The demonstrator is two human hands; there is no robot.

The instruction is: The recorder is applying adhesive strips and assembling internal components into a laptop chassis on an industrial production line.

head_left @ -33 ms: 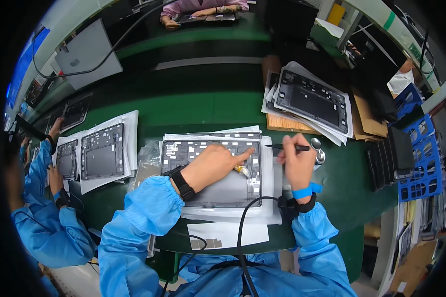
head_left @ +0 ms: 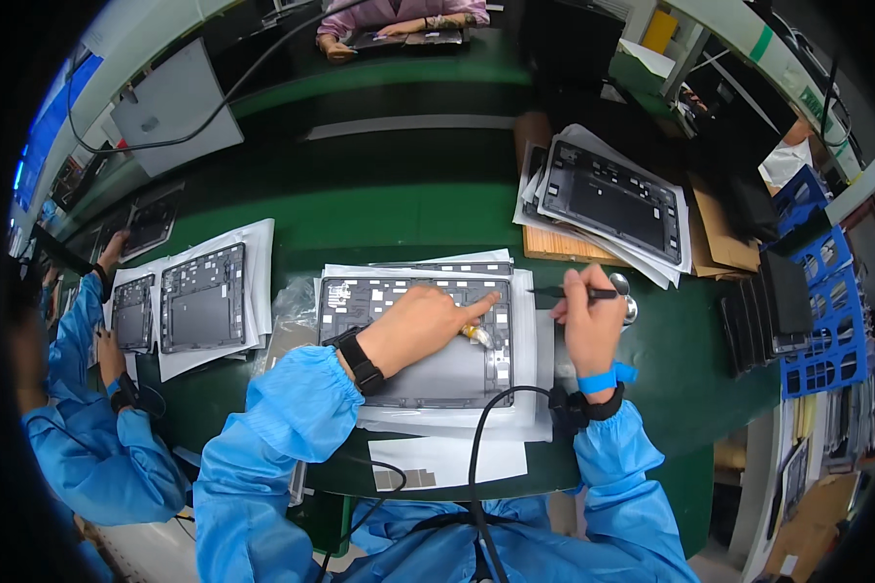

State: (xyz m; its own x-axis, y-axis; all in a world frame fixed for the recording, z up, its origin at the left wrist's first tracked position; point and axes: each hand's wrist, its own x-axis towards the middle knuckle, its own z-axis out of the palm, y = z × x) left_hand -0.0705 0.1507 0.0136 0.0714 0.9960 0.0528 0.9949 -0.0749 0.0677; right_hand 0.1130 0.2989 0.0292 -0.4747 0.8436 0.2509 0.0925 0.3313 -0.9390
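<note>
A dark grey tablet housing with many small white pads lies on white sheets in front of me. My left hand rests across it, the index finger stretched to its upper right corner and the other fingers partly hidden. A small yellow and white piece shows beside the thumb; whether it is held I cannot tell. Just right of the housing, my right hand grips slim black tweezers between thumb and fingers. Their tip points left and stays apart from the housing.
Shiny round metal containers stand beyond my right hand. A stack of housings and sheets sits on a wooden board. More housings lie left, near a co-worker in blue. A white sheet lies at the near edge.
My right hand and the tweezers have shifted slightly to the right, away from the housing. My left hand keeps its place on the housing.
</note>
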